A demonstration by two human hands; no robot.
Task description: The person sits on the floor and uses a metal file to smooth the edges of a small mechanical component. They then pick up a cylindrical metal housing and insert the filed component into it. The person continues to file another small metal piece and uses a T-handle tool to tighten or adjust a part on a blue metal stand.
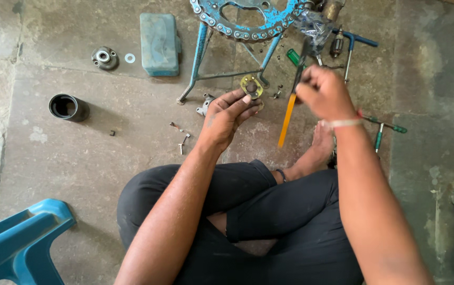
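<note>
Sitting cross-legged on the concrete floor [79, 158], left hand [227, 113] has its grip pinched on a small round brass-coloured flange plate [251, 86], held up in front of the blue metal stand [221, 58]. Right hand [323, 92] is blurry, grip closed round a yellow-handled screwdriver [288, 116] just beside the plate. Black cylinder [68, 107] and teal case [159, 43] sit well apart to the left.

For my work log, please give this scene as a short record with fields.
setting: stained concrete floor, person sitting cross-legged
left hand: holds a round brass-coloured flange
right hand: grips a yellow-handled tool, blurred
nearby: black cylinder, teal case, blue sprocket with chain
</note>
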